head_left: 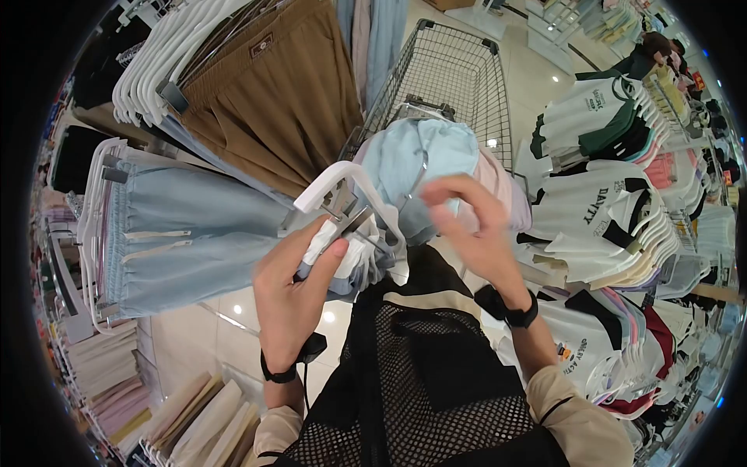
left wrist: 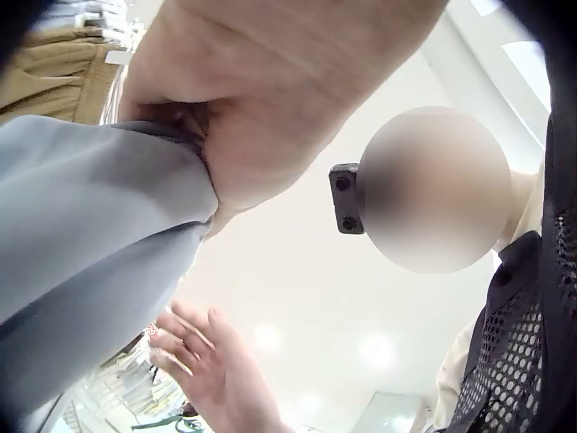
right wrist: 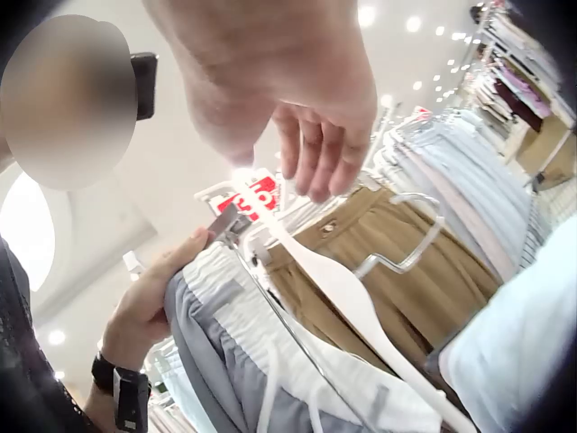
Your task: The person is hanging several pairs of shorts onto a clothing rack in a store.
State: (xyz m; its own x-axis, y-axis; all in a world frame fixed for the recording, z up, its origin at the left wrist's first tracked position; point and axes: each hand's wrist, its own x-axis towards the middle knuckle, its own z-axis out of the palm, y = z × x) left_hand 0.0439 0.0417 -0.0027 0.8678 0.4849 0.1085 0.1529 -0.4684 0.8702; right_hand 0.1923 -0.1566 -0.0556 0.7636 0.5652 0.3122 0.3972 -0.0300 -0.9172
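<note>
My left hand (head_left: 289,292) grips grey-blue pants at their white waistband, its thumb right by a metal clip of a white hanger (head_left: 311,191). In the right wrist view, the grey pants (right wrist: 212,316) hang from that hanger, drawstrings dangling in front. The hanger's metal hook (right wrist: 419,244) sticks out to the side. My right hand (head_left: 475,222), blurred in the head view, hovers to the right of the hanger with nothing in it. Its fingers (left wrist: 185,338) look spread and loosely extended in the left wrist view. Light blue clothing (head_left: 420,152) is heaped just beyond it.
A wire shopping cart (head_left: 459,74) stands ahead, with the light blue and pink clothing at its near end. To the left hang brown pants (head_left: 272,93) and light blue pants (head_left: 194,233). Racks of white shirts (head_left: 591,210) line the right side.
</note>
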